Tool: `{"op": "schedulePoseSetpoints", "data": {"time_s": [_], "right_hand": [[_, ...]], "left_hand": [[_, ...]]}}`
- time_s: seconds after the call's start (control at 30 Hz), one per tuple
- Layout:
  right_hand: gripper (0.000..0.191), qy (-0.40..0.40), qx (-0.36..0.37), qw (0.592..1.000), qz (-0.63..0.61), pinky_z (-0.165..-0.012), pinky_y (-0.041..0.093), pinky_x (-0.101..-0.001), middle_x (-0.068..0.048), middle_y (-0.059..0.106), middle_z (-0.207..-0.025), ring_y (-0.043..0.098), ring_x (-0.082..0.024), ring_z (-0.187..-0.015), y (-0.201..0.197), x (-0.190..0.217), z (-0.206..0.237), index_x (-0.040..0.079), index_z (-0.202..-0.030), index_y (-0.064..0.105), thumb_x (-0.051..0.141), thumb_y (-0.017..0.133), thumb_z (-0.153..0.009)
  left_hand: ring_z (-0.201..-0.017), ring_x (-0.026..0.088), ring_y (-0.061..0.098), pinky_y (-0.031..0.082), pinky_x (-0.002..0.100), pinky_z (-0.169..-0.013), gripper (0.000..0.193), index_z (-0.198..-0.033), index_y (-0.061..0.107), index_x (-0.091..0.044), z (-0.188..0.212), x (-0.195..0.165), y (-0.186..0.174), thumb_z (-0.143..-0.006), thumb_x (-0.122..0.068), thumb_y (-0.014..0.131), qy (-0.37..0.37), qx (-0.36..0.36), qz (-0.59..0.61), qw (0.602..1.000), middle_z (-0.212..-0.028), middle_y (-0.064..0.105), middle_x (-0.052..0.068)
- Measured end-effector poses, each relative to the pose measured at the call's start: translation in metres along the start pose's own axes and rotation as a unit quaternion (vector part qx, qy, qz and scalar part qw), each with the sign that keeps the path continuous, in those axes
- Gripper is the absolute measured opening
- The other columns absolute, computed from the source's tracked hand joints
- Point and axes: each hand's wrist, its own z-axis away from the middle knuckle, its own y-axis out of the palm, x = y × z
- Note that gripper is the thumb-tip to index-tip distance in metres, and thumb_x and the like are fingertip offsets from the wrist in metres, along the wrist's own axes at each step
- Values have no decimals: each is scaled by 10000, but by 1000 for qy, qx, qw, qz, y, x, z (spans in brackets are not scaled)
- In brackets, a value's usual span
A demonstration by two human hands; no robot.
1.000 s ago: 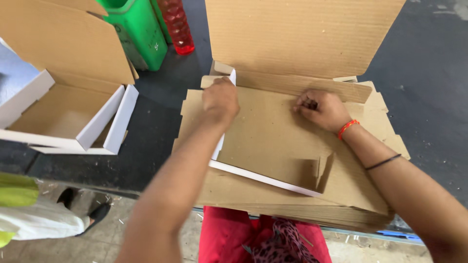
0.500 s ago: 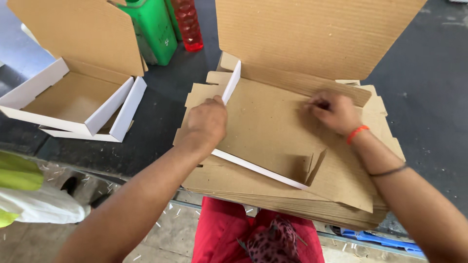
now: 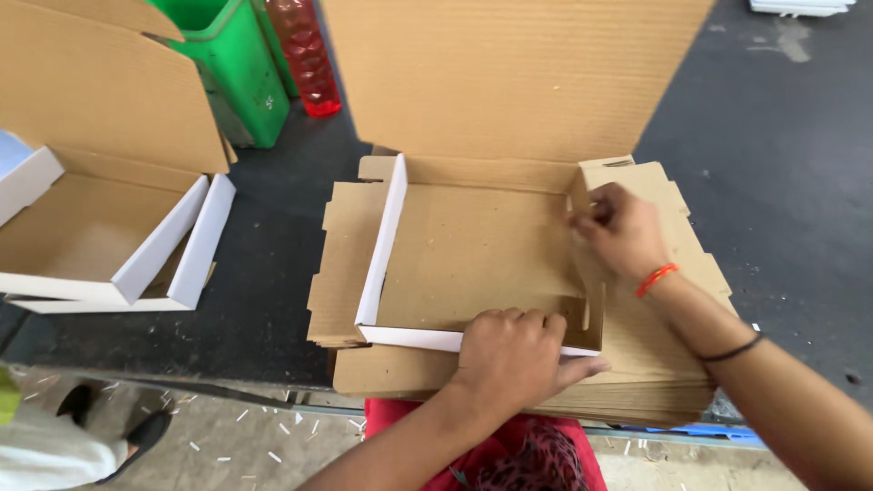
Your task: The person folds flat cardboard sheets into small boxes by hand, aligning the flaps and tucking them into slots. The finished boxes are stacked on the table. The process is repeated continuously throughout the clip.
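Surface: dark grey work table [image 3: 273, 273], its near edge just under my wrists; pale floor with scraps of white paper below it.
Left hand [image 3: 509, 355]: mine, palm down, fingers curled over the white-edged front wall of the half-folded carton, pressing it, thumb stretched out to the right.
Right hand [image 3: 618, 227]: mine, fingers pinched on the right side flap of the same carton, holding it upright; orange band and a thin dark band on that wrist.
Half-folded carton [image 3: 473, 245]: brown corrugated board, between my two hands; left wall raised, white face outward; tall lid flap standing up beyond my fingers.
Stack of flat blanks [image 3: 673, 364]: brown die-cut sheets, directly beneath the carton and under both hands.
Finished carton [image 3: 91, 236]: well off to the left of my left hand, open, lid up, white side walls.
Green bin [image 3: 236, 73]: beyond and left of my left hand, at the far table edge.
Red bottle [image 3: 305, 55]: just right of the bin, touching or nearly so.
Red cloth [image 3: 509, 455]: below my left forearm, under the table edge.
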Motion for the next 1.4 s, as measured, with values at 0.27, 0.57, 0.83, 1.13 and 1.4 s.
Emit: {"op": "schedulePoseSetpoints", "data": {"time_s": [0.27, 0.57, 0.83, 1.13, 1.4], "right_hand": [[681, -76, -9, 977, 200, -1012, 447, -449, -232, 589, -1406, 547, -376, -1262, -38, -13, -25, 94, -1435, 608, 412, 817, -871], [278, -36, 168, 859, -483, -1013, 548, -401, -131, 653, -1271, 629, -257, -1171, -50, 8, -42, -4, -1242, 533, 176, 624, -1051], [562, -41, 188, 807, -558, -1113, 448, -391, -114, 625, -1404, 589, -246, -1286, 33, -3, -98, 22, -1426, 540, 331, 553, -957], [711, 54, 186, 956, -221, -1022, 505, -342, -114, 694, -1272, 663, -222, -1174, 26, 40, -93, -6, -1367, 578, 360, 795, -798], [447, 74, 262, 910, 314, -694, 617, -464, -206, 767, -879, 752, -352, -755, 29, 80, -97, -81, -905, 770, 321, 840, -724]], "left_hand": [[-598, 200, 641, 523, 371, -626, 450, -691, 634, -157, -4, -2, 6, -842, -568, 736, 4, -120, -18, 993, -600, 615, 20], [-700, 177, 637, 510, 338, -669, 481, -958, 590, -133, 1, 5, 10, -957, -587, 750, 37, -164, 2, 986, -759, 622, 2], [-958, 263, 649, 500, 394, -773, 603, -1196, 533, -87, -7, 4, 6, -835, -439, 864, -7, -242, 74, 967, -1152, 623, 99], [-1323, 468, 501, 365, 602, -1128, 923, -1394, 520, 38, -25, -10, -12, -766, -594, 758, -138, -132, 35, 981, -1490, 477, 328], [-994, 324, 676, 493, 462, -924, 892, -1401, 459, 232, -59, -31, 13, -813, -388, 712, -155, 110, 24, 981, -1053, 712, 254]]}}
